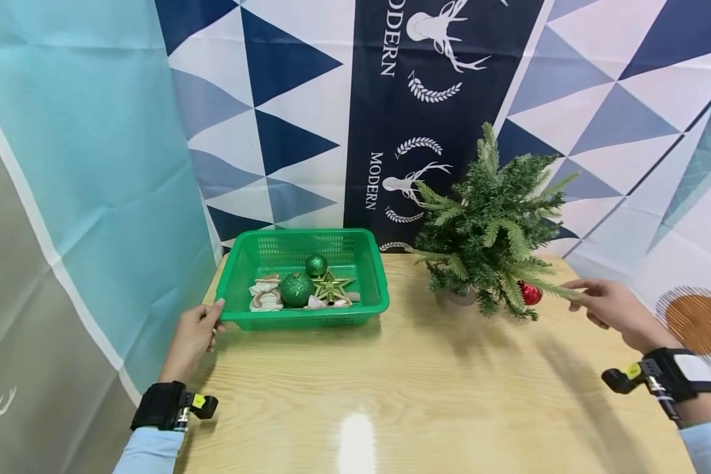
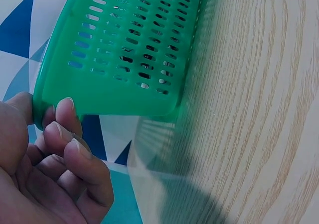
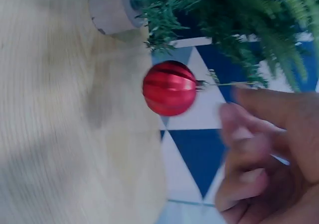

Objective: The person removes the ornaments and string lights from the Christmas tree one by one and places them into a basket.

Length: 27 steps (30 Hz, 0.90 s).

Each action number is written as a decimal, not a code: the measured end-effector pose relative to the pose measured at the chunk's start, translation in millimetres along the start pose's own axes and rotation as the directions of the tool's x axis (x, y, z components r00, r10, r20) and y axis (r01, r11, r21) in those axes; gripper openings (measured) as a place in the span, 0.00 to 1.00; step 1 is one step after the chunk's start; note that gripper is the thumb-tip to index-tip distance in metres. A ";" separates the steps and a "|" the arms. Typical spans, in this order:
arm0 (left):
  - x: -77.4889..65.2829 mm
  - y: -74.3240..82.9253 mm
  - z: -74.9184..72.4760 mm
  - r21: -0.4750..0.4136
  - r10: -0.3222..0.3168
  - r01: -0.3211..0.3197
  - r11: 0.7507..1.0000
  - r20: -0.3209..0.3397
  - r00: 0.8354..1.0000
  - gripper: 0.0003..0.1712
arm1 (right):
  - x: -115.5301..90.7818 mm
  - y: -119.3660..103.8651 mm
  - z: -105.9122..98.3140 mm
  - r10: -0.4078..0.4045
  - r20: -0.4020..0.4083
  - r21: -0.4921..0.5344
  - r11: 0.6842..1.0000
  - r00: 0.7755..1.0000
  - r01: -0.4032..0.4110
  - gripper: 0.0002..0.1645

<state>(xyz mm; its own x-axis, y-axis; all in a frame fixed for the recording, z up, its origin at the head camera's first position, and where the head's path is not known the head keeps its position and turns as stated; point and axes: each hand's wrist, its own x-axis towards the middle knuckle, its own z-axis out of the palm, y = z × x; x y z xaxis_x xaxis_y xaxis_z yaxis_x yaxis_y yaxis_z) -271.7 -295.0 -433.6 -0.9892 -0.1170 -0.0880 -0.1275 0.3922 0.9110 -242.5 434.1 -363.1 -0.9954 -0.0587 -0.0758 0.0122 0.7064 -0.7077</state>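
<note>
My left hand (image 1: 194, 332) grips the near left corner of a green plastic basket (image 1: 308, 320), its thumb over the rim and fingers beneath. Inside lie two glittery green balls (image 1: 297, 289), a gold star (image 1: 330, 288) and pale small ornaments (image 1: 266, 295). On the right, my right hand (image 1: 613, 309) is at the tip of a branch of a small artificial Christmas tree (image 1: 492, 230). A ribbed red ball ornament (image 3: 169, 88) hangs below the branches on a thin gold string (image 3: 229, 83). In the blurred right wrist view, loosely bent fingers overlap the string's upper end.
The tree stands in a pale round base (image 3: 112, 10) on a light wood table (image 1: 332, 382). Patterned cloth (image 1: 296, 99) hangs behind the table and along its left side. A brown round woven-looking pattern (image 1: 698, 322) shows at the far right.
</note>
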 end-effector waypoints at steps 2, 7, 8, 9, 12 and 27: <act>0.7 -2.2 1.7 0.004 -0.002 0.002 1.000 0.008 1.000 0.34 | 10.1 7.2 7.5 -0.032 -0.094 0.020 0.999 0.995 0.034 0.20; 3.0 -4.7 5.0 0.001 -0.001 0.001 1.000 0.004 1.000 0.33 | 28.0 8.7 23.9 -0.125 -0.229 -0.002 0.992 0.965 0.128 0.13; 3.0 -4.7 4.9 0.001 0.000 0.000 1.000 0.000 1.000 0.33 | 30.5 7.7 26.2 -0.131 -0.251 -0.010 0.991 0.959 0.132 0.13; 2.9 -4.8 4.5 -0.001 0.002 -0.002 1.000 -0.006 1.000 0.32 | 33.0 6.9 28.2 -0.134 -0.272 -0.018 0.991 0.953 0.134 0.14; 1.5 -4.0 1.7 -0.006 0.007 -0.007 1.000 -0.027 1.000 0.31 | 39.7 5.2 31.9 -0.136 -0.317 -0.035 0.991 0.938 0.132 0.15; 1.7 -4.6 2.3 -0.009 0.026 -0.026 1.000 -0.024 0.999 0.30 | 31.1 -20.6 5.6 0.014 -0.535 0.171 0.981 0.845 0.092 0.10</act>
<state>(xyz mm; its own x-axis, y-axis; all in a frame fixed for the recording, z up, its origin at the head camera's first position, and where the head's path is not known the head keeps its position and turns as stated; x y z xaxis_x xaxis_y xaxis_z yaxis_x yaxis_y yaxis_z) -273.0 -294.8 -438.8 -0.9901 -0.1292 -0.0547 -0.1012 0.3869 0.9166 -273.2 413.7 -354.8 -0.8915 0.3374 0.3022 -0.0637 0.5671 -0.8212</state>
